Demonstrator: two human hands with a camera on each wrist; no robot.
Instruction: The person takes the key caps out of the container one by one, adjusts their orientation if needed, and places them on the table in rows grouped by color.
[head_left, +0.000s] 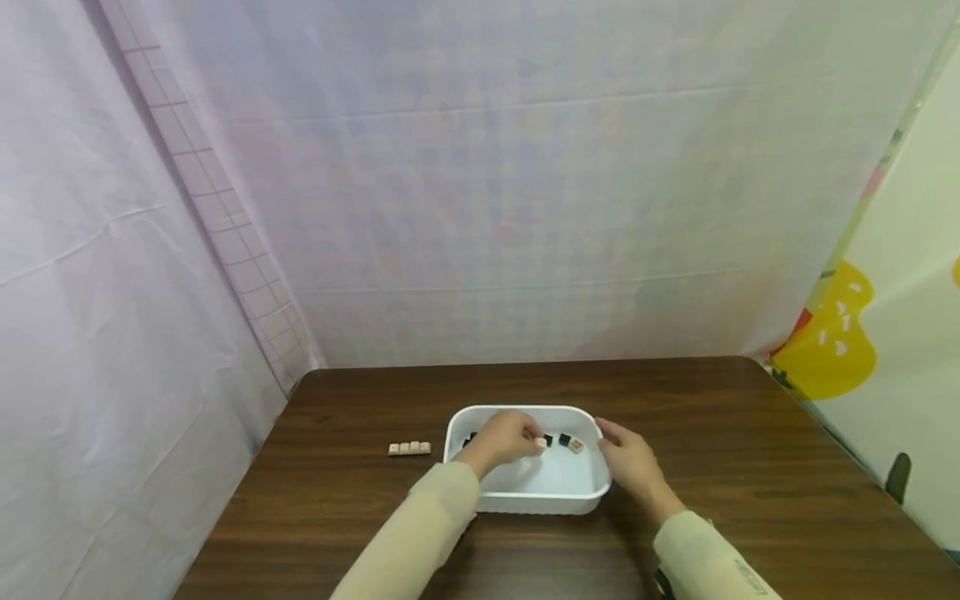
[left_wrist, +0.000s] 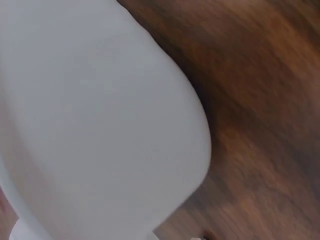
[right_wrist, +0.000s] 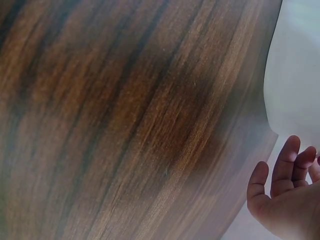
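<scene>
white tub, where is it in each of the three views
Head: white tub low in the picture, just right of centre.
Left wrist: white tub large, filling most of the left half.
Right wrist: white tub only in part, at the upper right edge.
Shared landmark: the dark wood table.

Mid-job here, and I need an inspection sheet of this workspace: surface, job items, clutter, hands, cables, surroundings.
Surface: dark wood-grain table.
Job's things: white tray with small dark pieces and a loose light piece inside; row of four light pieces on the table, left of the tray.
Clutter: nothing seen.
Left hand: pinches another light piece over the tray's inside.
Right hand: at the tray's right rim; grip unclear.
Cables: nothing seen.
Surroundings: pale curtain behind; yellow print at right; dark rounded shape by the right edge, unidentified.
</scene>
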